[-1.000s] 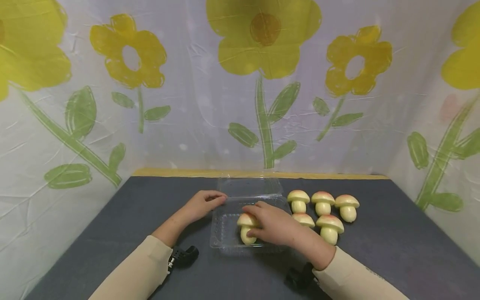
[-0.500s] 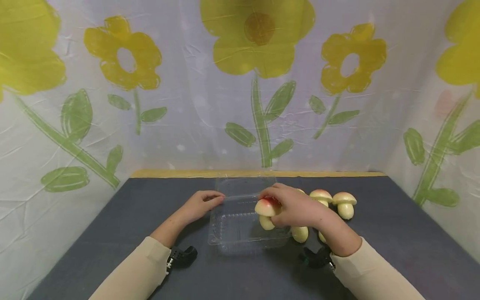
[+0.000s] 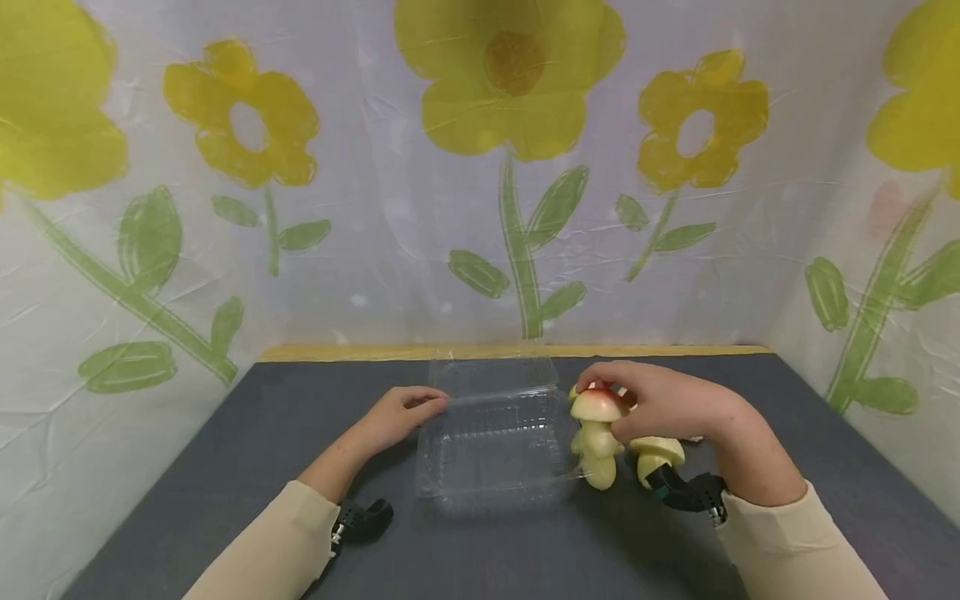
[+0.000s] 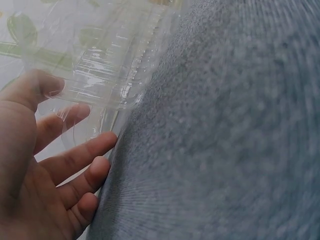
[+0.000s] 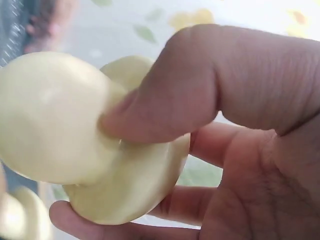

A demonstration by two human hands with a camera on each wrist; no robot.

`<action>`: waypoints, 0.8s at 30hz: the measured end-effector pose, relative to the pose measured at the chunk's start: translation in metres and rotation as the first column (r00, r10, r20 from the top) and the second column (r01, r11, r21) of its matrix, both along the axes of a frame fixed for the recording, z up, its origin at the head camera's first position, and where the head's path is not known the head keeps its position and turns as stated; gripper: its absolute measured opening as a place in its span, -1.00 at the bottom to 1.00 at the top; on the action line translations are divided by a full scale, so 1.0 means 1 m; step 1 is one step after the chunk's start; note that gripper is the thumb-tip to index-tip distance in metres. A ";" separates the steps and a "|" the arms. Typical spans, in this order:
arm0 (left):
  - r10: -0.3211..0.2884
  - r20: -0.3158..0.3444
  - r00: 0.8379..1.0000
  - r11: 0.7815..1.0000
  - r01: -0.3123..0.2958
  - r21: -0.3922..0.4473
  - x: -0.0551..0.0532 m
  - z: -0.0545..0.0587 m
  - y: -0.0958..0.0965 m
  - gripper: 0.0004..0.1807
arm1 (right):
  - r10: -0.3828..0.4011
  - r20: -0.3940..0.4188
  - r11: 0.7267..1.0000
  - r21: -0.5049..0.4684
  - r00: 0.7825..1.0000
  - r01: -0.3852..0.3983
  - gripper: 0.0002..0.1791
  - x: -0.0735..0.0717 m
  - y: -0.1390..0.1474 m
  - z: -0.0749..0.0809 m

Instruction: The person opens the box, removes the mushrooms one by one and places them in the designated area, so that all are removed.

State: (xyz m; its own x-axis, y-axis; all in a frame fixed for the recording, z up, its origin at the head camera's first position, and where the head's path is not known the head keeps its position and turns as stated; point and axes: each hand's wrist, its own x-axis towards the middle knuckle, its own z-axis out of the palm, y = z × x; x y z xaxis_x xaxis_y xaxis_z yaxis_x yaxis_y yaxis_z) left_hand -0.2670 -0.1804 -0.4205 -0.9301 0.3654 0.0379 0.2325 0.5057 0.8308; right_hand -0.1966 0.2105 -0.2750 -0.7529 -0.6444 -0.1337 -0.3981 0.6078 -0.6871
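My right hand [image 3: 671, 404] grips a toy mushroom [image 3: 598, 407] with a reddish cap and pale stem, held above the table just right of the clear plastic clamshell box [image 3: 480, 454]. In the right wrist view the thumb presses the pale stem [image 5: 50, 117] and the fingers curl around the cap [image 5: 130, 192]. At the box's left side, near its hinge, my left hand [image 3: 405, 418] pinches the edge between thumb and forefinger; the left wrist view shows that hand against the clear plastic [image 4: 95, 75]. The box lies with its lid [image 3: 491, 375] laid back, and no mushroom shows inside.
Below the held mushroom the stem of another mushroom [image 3: 600, 472] shows, with one more mushroom [image 3: 654, 454] to its right. My right hand and wrist hide most of the others. A dark cloth [image 3: 300, 433] covers the table; a flower-printed curtain [image 3: 360, 283] hangs behind.
My right hand has lifted the mushroom out of the box and carried it right, over the other mushrooms. My left hand has stayed at the box's left edge.
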 end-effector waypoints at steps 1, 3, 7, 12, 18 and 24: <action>-0.003 -0.003 1.000 1.000 0.003 0.000 0.000 0.000 -0.001 -0.56 | -0.011 0.008 1.000 -0.015 1.000 0.012 -0.46 0.000 0.007 0.003; -0.004 -0.009 1.000 1.000 0.004 -0.002 0.000 0.000 -0.002 -0.55 | -0.038 0.006 0.999 -0.028 0.999 0.038 -0.47 0.001 0.020 0.008; -0.007 -0.012 1.000 1.000 0.007 -0.011 0.000 0.001 -0.003 -0.56 | -0.146 0.045 0.989 0.030 0.988 0.145 -0.43 0.001 0.047 0.012; -0.010 -0.008 1.000 1.000 0.010 -0.009 0.000 0.000 -0.001 -0.56 | -0.258 0.130 0.959 0.151 0.957 0.238 -0.40 -0.001 0.076 0.005; 0.001 0.005 1.000 1.000 -0.001 -0.003 0.001 -0.002 -0.002 -0.56 | -0.338 0.170 0.932 0.201 0.926 0.303 -0.44 -0.001 0.101 -0.008; 0.000 0.002 1.000 1.000 0.000 0.000 0.001 -0.001 0.002 -0.54 | -0.415 0.212 0.898 0.249 0.885 0.362 -0.41 -0.005 0.120 -0.018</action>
State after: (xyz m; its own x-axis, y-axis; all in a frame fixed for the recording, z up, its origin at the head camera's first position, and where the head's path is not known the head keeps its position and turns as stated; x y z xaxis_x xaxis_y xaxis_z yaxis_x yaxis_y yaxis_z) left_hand -0.2665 -0.1788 -0.4213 -0.9301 0.3655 0.0361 0.2311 0.5058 0.8311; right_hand -0.2019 0.3303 -0.2928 -0.8601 -0.2470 -0.4463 0.0695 0.8099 -0.5824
